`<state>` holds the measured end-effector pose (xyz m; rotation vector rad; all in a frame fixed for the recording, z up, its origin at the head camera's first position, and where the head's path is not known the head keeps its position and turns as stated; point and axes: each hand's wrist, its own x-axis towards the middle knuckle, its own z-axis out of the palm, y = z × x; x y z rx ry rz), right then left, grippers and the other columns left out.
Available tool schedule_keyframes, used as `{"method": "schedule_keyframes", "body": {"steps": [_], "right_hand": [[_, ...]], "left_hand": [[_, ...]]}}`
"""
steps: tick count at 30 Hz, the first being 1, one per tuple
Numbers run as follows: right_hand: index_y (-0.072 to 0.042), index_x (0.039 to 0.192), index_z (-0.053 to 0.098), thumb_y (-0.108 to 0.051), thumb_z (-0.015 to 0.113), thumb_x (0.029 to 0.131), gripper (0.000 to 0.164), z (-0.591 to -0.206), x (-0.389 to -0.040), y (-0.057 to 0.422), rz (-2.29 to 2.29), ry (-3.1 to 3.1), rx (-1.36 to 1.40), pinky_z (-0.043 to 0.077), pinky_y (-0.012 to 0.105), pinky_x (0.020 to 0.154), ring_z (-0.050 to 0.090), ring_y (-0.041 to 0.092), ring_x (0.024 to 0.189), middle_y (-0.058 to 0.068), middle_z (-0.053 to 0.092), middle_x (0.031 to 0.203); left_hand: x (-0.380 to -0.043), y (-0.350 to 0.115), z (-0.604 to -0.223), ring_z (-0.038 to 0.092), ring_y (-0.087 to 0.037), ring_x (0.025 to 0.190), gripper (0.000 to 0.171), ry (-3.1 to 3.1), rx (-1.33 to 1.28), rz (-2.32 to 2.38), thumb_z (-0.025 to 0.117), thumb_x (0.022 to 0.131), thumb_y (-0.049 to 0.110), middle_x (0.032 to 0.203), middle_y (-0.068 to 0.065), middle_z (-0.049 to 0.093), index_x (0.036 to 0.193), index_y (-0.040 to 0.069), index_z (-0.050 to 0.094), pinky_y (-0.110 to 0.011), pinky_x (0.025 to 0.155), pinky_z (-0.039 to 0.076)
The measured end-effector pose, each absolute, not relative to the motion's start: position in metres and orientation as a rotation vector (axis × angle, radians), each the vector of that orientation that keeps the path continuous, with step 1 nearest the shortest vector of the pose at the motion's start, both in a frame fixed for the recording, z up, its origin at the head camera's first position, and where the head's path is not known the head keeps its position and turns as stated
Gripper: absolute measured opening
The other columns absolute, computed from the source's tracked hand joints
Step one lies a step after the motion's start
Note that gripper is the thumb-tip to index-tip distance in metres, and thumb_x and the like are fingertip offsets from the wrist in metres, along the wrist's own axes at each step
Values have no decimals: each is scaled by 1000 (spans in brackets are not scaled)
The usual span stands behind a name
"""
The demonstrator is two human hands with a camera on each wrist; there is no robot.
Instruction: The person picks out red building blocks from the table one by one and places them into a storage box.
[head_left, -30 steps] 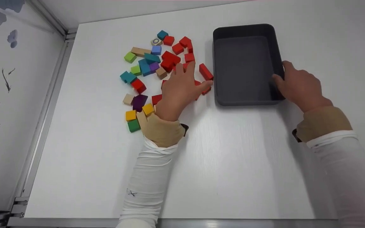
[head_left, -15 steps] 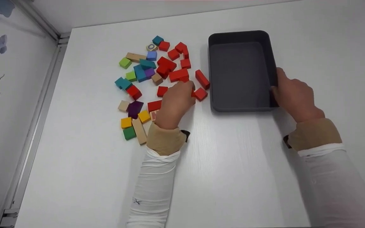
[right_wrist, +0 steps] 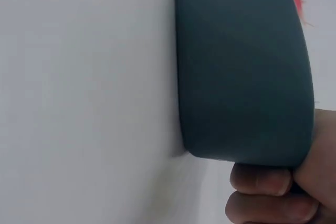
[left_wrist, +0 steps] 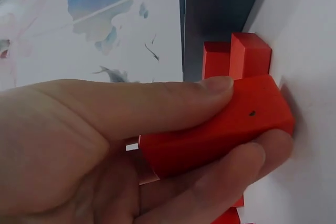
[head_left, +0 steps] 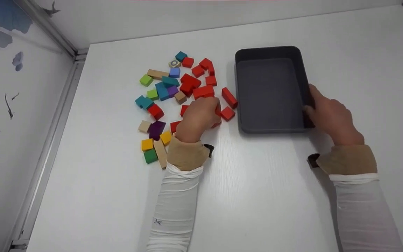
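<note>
As left hand (head_left: 198, 119) pinches one block (left_wrist: 239, 113), one tray (head_left: 270, 94)

One worktop (head_left: 257, 196) carrying one dark grey tray (head_left: 269, 94). Two hands (head_left: 198, 119). Toy blocks: at least a dozen red blocks (head_left: 204, 91), some partly hidden; at least four teal blocks (head_left: 170, 81); two yellow blocks (head_left: 147, 144); two light green blocks (head_left: 146, 81); one dark green block (head_left: 150, 156); two purple blocks (head_left: 157, 130); one light blue block (head_left: 174, 72); two long plain-wood blocks (head_left: 160, 154); two plain-wood cubes (head_left: 180, 97).
</note>
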<state>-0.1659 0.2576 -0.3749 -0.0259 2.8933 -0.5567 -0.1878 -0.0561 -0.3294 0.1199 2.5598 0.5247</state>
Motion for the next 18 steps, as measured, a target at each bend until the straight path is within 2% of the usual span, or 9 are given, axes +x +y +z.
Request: {"method": "schedule_keyframes", "body": {"steps": [2, 4, 13, 18], "right_hand": [[-18, 154, 10, -24, 43, 100, 64, -376, -166, 259, -572, 2858, -8, 44, 53, 68, 58, 46, 93, 37, 53, 122], [-19, 155, 8, -25, 42, 100, 64, -376, -167, 260, -576, 2845, -1, 44, 55, 72, 57, 46, 97, 37, 50, 127], [-11, 150, 9, -22, 39, 100, 59, -377, -166, 259, -495, 2821, -71, 45, 53, 68, 60, 41, 82, 36, 60, 100], [-9, 150, 12, -21, 40, 101, 58, -376, -165, 257, -480, 2862, -72, 46, 53, 66, 61, 40, 80, 33, 61, 97]], "left_hand": [[-188, -55, -330, 54, -18, 94, 35, 2557, 115, 525, 75, 83, 19, 96, -2, 60, 114, 17, 60, -30, 80, 48], [-189, -55, -329, 54, -18, 93, 35, 2568, 127, 523, 76, 82, 18, 95, -3, 61, 114, 16, 61, -30, 80, 49], [-187, -56, -330, 54, -18, 95, 39, 2558, 125, 480, 77, 81, 18, 96, -2, 59, 116, 17, 61, -30, 81, 50], [-185, -58, -330, 54, -18, 98, 41, 2548, 143, 508, 76, 82, 18, 101, -2, 59, 119, 19, 60, -31, 82, 50]]}}
